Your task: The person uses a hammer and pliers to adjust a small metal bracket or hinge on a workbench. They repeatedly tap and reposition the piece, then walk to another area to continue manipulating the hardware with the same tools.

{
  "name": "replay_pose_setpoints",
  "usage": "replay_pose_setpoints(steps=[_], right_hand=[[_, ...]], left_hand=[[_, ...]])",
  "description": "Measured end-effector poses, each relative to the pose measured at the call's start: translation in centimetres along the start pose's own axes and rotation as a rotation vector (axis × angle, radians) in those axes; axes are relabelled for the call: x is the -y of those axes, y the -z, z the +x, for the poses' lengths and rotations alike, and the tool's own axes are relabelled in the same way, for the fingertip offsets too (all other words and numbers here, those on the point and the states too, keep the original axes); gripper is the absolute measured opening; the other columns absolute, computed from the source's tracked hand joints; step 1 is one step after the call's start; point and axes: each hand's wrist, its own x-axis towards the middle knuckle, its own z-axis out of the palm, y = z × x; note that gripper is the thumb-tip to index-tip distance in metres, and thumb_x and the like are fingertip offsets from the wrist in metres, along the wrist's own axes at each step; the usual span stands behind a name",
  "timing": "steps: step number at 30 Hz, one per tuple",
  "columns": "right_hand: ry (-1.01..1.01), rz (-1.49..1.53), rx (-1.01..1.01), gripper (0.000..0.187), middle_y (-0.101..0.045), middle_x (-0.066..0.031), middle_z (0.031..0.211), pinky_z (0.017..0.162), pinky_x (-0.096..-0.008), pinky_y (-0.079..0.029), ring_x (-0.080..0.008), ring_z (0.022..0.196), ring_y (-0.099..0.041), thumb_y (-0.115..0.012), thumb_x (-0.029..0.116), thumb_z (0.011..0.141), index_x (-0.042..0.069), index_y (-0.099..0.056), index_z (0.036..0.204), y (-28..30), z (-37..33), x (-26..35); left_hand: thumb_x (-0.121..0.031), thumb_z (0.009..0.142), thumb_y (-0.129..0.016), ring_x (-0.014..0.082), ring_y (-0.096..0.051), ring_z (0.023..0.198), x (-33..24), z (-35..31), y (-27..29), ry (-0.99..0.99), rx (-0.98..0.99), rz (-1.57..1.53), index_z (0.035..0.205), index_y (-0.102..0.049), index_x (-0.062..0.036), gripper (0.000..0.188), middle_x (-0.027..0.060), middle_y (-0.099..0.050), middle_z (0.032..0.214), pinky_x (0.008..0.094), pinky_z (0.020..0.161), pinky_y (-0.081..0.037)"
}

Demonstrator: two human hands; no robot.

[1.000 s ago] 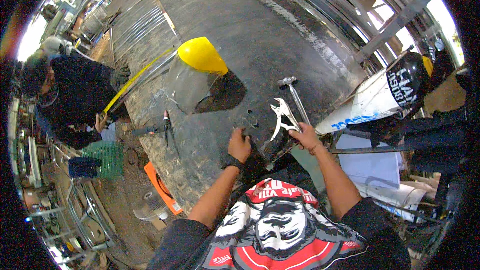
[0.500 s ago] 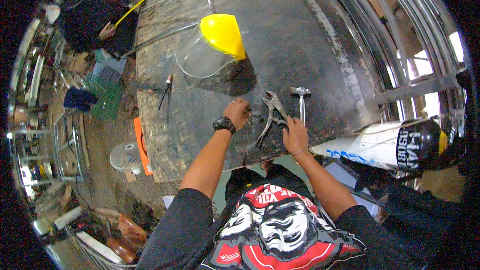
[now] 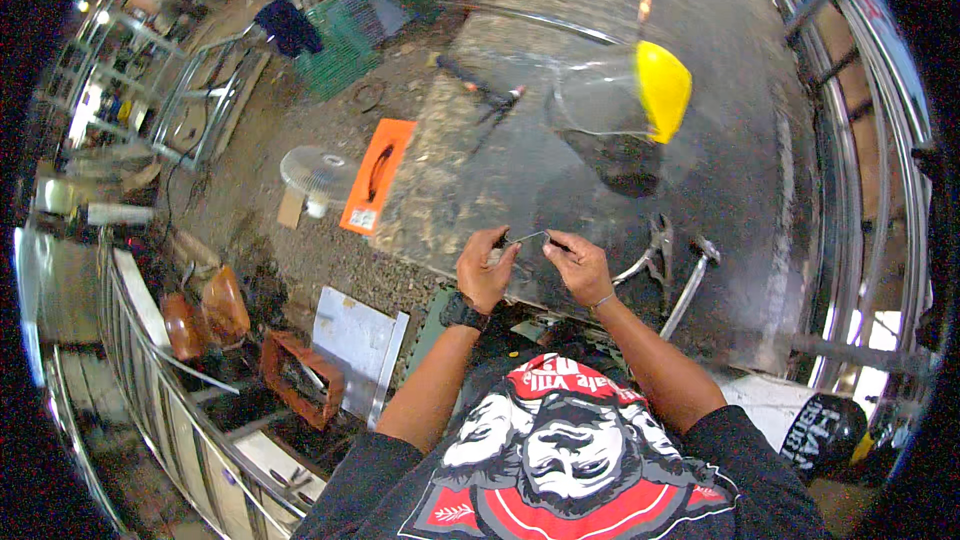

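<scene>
A short, thin piece of wire (image 3: pixel 529 237) spans the gap between my hands, above the near edge of the dark worktable. My left hand (image 3: pixel 484 272), with a black watch at its wrist, pinches one end. The fingertips of my right hand (image 3: pixel 581 268) close on the other end. Just right of that hand, metal locking pliers (image 3: pixel 657 252) lie on the table. Beside them is a hammer (image 3: pixel 692 285) with a shiny metal handle. Farther off sits a face shield (image 3: pixel 664 92) with a yellow top and a clear visor.
An orange panel (image 3: pixel 378 175) juts from the table's left edge, near a fan (image 3: pixel 318 176) on the ground. Metal tubes (image 3: pixel 560 20) cross the table's far end. A white and black cylinder (image 3: pixel 800 420) lies at lower right. Metal frames line the right side.
My right hand has left the locking pliers and now meets my left at the wire. The view has swung left, so the table and tools appear farther right.
</scene>
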Motion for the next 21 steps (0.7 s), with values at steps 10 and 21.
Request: replay_pose_setpoints(steps=[10, 21], right_hand=[[0.075, -0.142, 0.229, 0.031, -0.071, -0.0141, 0.111, 0.081, -0.033, -0.057, -0.0229, 0.095, -0.07, -0.072, 0.018, 0.089, 0.004, -0.069, 0.117, -14.8, 2.4, 2.0], [0.338, -0.398, 0.304, 0.028, -0.069, -0.0181, 0.104, 0.084, -0.045, -0.052, -0.0382, 0.096, -0.064, -0.069, 0.018, 0.088, 0.005, -0.068, 0.112, -26.3, 5.7, -1.9]], left_hand=[[-0.009, 0.079, -0.08, 0.0259, -0.069, 0.089, 8.3, -1.6, 12.1, 0.182, -0.189, 0.042, 0.11, -0.071, -0.0052, 0.033, 0.013, -0.071, 0.098, 0.0324, 0.081, -0.054], [-0.014, 0.076, -0.082, 0.0329, -0.064, 0.097, 18.9, -2.3, 18.4, 0.239, -0.167, 0.256, 0.106, -0.07, -0.0054, 0.034, 0.0133, -0.066, 0.106, 0.0412, 0.083, -0.052]])
